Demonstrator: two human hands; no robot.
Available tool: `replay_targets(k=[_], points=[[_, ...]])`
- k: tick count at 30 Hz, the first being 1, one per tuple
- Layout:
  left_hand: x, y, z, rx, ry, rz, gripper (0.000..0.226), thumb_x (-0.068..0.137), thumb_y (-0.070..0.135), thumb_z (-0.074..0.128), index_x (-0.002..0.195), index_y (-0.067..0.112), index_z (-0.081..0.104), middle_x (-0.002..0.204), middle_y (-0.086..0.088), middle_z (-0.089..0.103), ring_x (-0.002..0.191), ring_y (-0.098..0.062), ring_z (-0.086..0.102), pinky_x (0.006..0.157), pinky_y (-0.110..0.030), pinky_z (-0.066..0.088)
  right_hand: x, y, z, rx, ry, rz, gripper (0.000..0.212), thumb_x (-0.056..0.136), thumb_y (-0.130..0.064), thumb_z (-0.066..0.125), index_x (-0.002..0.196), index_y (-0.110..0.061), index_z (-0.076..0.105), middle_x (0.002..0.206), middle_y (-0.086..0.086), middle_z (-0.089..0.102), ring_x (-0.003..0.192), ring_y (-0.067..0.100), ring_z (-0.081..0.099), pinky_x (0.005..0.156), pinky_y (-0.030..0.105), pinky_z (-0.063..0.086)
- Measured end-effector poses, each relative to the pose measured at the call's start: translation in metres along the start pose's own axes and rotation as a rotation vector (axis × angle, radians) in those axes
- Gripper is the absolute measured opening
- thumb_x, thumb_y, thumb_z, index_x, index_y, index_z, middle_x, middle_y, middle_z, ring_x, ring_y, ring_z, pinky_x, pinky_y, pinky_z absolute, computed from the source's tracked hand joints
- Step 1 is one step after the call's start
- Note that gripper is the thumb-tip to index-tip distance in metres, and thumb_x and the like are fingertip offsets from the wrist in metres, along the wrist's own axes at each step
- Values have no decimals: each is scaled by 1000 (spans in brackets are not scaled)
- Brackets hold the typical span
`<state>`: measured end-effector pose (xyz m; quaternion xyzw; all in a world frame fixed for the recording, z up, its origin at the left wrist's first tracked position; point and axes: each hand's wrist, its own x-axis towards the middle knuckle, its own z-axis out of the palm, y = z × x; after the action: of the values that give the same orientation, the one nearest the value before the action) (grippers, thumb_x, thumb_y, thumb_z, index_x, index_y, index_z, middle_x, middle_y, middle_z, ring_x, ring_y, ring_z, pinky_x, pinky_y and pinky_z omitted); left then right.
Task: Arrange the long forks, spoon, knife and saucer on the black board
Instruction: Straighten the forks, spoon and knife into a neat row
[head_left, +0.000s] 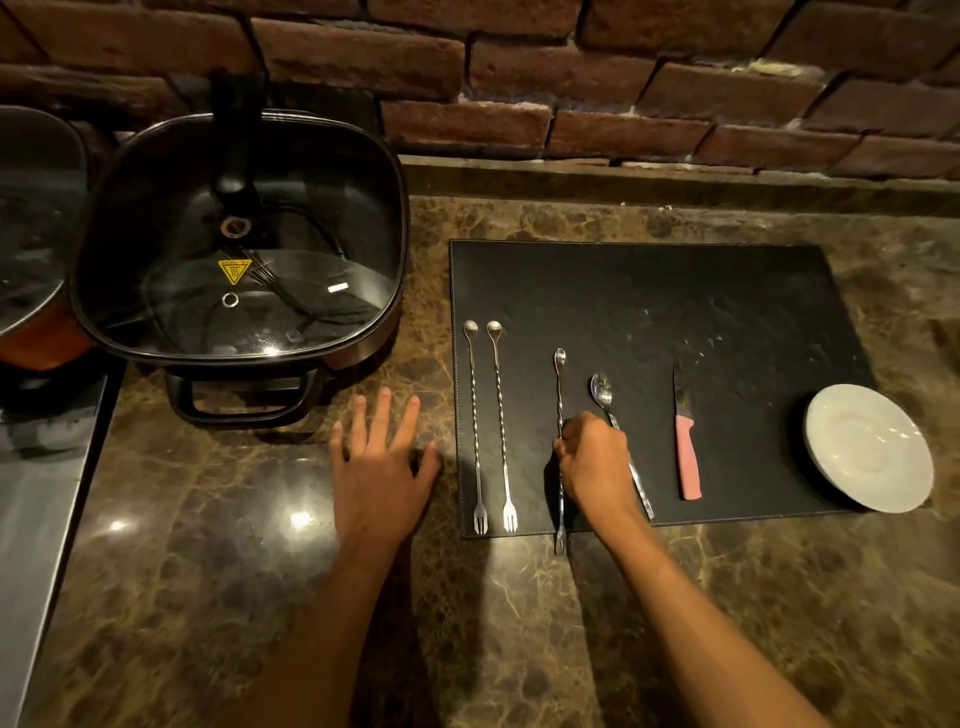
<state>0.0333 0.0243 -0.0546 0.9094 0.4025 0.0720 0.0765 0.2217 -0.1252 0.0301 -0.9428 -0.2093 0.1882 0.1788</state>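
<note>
A black board (675, 312) lies on the marble counter. Two long twisted forks (474, 415) (501, 415) lie side by side along its left edge, prongs toward me. My right hand (595, 460) is closed around a third long fork (559, 395), whose prongs stick out past the board's near edge. A spoon (602, 392) lies just right of it, its handle partly under my hand. A pink-handled knife (687, 452) lies further right. A white saucer (867, 447) overhangs the board's right edge. My left hand (382, 462) rests flat on the counter, fingers spread.
A square electric pan with a glass lid (239, 239) stands at the back left, with another lidded pot (31, 218) beyond it. A brick wall (571, 78) runs along the back. A metal surface (36, 493) borders the counter on the left.
</note>
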Motion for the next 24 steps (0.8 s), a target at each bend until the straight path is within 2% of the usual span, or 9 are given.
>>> replay_targets(k=[4,8,17,24], points=[[0,-2,1,7,3,-2,63,98,59,36,155,30,39,163,-10,38,152,-35,29,119,-55,23,4,-6,0,21,-10,-13,12,89,-13,60,94,-3,64,94,19,69,92,39,63,71,37,51],[0,-2,2,16,-3,-8,63,99,61,34,155,31,37,163,-9,38,153,-33,27,119,-55,24,6,-19,4,29,9,-32,9,89,-14,61,88,-6,62,90,16,67,86,36,63,62,29,40],[-1,-1,2,-1,-7,-19,62,100,61,32,156,33,34,164,-7,36,154,-31,24,120,-56,24,13,-39,10,55,-25,-87,10,91,-15,58,93,-6,62,95,16,64,87,36,62,67,34,49],[-1,-2,3,-6,-9,-20,63,99,60,33,156,33,34,164,-7,36,154,-31,24,119,-57,25,12,-38,11,72,-16,-100,8,91,-13,56,91,-7,61,89,13,64,81,32,63,64,32,46]])
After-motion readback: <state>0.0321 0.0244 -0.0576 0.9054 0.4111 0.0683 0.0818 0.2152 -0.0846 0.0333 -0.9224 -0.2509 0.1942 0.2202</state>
